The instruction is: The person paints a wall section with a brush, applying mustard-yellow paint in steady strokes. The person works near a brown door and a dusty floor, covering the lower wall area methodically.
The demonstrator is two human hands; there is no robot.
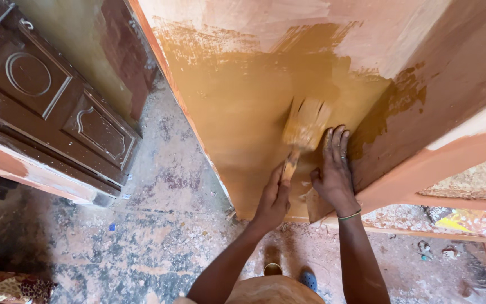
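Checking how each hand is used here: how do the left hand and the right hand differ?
The left hand is closed around the handle of the paintbrush; the right hand holds nothing. The left hand is clear of the wooden panel, while the right hand lies flat on it, fingers spread, beside the bristles. Only the right wrist bears a thin bangle. Both hands reach up from below toward the same ochre-painted patch.

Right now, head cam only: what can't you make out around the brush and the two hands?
- Brush bristles: motion-blurred, so their contact with the painted panel is unclear.
- Brush handle: lower end hidden inside the left hand.
- Right hand palm: pressed flat to the panel, so its underside is hidden.
- Carved dark door: cut off by the left and top edges.
- Feet: mostly hidden behind the person's body at the bottom edge.
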